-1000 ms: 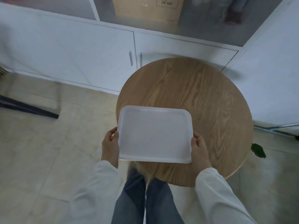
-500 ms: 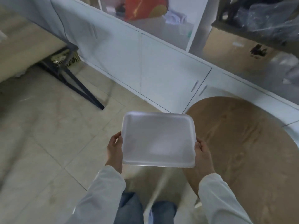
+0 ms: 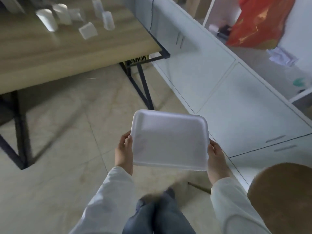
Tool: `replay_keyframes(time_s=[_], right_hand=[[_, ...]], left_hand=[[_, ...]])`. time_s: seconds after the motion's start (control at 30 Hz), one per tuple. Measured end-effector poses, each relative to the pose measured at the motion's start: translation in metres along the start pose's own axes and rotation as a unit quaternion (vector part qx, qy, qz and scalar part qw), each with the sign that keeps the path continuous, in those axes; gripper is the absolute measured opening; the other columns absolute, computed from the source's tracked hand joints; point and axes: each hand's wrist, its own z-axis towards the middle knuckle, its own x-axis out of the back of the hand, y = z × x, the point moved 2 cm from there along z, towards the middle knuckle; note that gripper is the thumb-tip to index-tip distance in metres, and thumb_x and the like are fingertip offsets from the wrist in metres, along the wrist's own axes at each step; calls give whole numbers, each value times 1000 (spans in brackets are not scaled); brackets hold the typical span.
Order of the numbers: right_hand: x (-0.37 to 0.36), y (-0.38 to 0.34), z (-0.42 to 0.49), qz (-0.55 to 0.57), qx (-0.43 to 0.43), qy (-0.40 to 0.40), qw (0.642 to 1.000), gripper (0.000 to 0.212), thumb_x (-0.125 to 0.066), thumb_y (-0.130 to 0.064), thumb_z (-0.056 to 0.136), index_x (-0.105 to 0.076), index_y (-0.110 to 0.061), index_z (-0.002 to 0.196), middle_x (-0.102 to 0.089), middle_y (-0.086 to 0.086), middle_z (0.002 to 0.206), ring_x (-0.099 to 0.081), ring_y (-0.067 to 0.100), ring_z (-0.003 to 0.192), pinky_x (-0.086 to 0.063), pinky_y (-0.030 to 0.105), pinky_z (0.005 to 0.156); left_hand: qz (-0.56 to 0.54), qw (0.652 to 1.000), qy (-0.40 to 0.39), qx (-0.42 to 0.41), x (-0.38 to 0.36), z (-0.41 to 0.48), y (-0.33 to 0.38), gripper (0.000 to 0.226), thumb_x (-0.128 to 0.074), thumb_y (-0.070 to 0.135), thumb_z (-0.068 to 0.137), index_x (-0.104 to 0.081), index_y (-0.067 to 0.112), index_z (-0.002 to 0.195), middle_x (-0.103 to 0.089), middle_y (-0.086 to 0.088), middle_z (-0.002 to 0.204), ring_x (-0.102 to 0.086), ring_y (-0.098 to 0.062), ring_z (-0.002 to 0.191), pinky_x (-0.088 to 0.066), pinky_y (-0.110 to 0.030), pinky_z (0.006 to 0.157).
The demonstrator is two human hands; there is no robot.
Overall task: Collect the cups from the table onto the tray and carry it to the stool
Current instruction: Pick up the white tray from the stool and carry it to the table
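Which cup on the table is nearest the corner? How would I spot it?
Find the long wooden table at the upper left. Near its far right edge, white cups cluster. The one you want stands tall and rightmost, closest to the white cabinets; the others sit further left.

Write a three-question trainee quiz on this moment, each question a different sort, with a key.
1. True or false: the white tray already carries a cup.
2. Which holds the tray? A) left hand only B) right hand only C) both hands, one at each side edge
3. Fill in: the white cups stand on the ____.

Key
1. False: the tray is bare.
2. C
3. Table, at the far left; the round wooden stool is at the lower right.
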Motion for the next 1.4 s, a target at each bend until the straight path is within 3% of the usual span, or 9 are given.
replay_keyframes(time_s=[0.13, 0.4, 0.53, 0.63, 0.77, 0.87, 1.13, 1.27, 1.4], right_hand=[[-46, -21, 21, -14, 19, -50, 998, 32, -34, -17, 94, -53, -15, 120, -57, 0, 109, -53, 21, 99, -39, 31, 81], [-123, -75, 96, -36, 51, -118, 991, 28, -33, -16, 93, -56, -18, 109, -60, 1, 96, -56, 24, 90, -44, 34, 78], [-158, -103, 131, -43, 63, -142, 987, 32, -33, -18, 93, -55, -14, 117, -59, 4, 109, -55, 25, 99, -43, 33, 81], [-183, -125, 148, -46, 64, -170, 982, 31, -33, -19, 93, -54, -18, 115, -59, 2, 105, -55, 23, 96, -44, 35, 80], [-227, -149, 169, -67, 67, -198, 976, 31, -34, -20, 94, -52, -19, 119, -59, 5, 115, -56, 25, 104, -45, 38, 87], [-266, -161, 177, -80, 64, -212, 972, 34, -34, -22, 95, -48, -16, 125, -55, 8, 126, -53, 28, 113, -43, 42, 96], [-374, -204, 184, -85, 71, -228, 967, 36, -34, -21, 96, -44, -13, 130, -51, 9, 130, -48, 27, 118, -39, 37, 95], [-424, -223, 182, -82, 68, -224, 969, 35, -35, -23, 95, -48, -14, 127, -55, 10, 126, -51, 30, 116, -41, 39, 90], [-467, -236, 179, -106, 74, -217, 968, 34, -36, -23, 94, -50, -14, 123, -56, 12, 125, -52, 33, 115, -42, 42, 93]], left_hand=[[-39, 998, 45, -12, 24, 25, 14, 22, -40, 20, 95, -60, 27, 100, -61, -4, 94, -55, -22, 88, -43, -33, 75], [-80, 990, 117, -19, 29, 93, 55, 22, -42, 22, 95, -59, 21, 109, -61, -5, 99, -55, -22, 89, -44, -33, 75], [-81, 985, 152, -16, 27, 128, 76, 20, -43, 25, 94, -61, 27, 103, -61, -7, 104, -55, -24, 93, -44, -38, 81], [-86, 979, 182, -19, 31, 149, 89, 20, -43, 24, 94, -61, 27, 102, -62, -7, 105, -55, -25, 94, -44, -39, 82], [-107, 970, 216, -10, 46, 177, 105, 21, -43, 26, 94, -61, 27, 104, -62, -8, 107, -56, -26, 96, -45, -44, 85], [-119, 964, 238, -17, 64, 198, 121, 21, -42, 23, 95, -59, 23, 106, -60, -7, 104, -54, -25, 93, -43, -39, 82], [-152, 959, 238, -23, 126, 266, 175, 18, -42, 22, 95, -59, 27, 100, -61, -6, 102, -55, -24, 91, -45, -37, 81], [-165, 957, 236, -28, 159, 295, 204, 23, -41, 21, 96, -57, 17, 112, -60, -4, 98, -55, -22, 87, -45, -32, 71], [-170, 957, 234, -26, 186, 323, 225, 19, -41, 22, 97, -57, 21, 108, -60, -1, 94, -56, -19, 83, -46, -30, 67]])
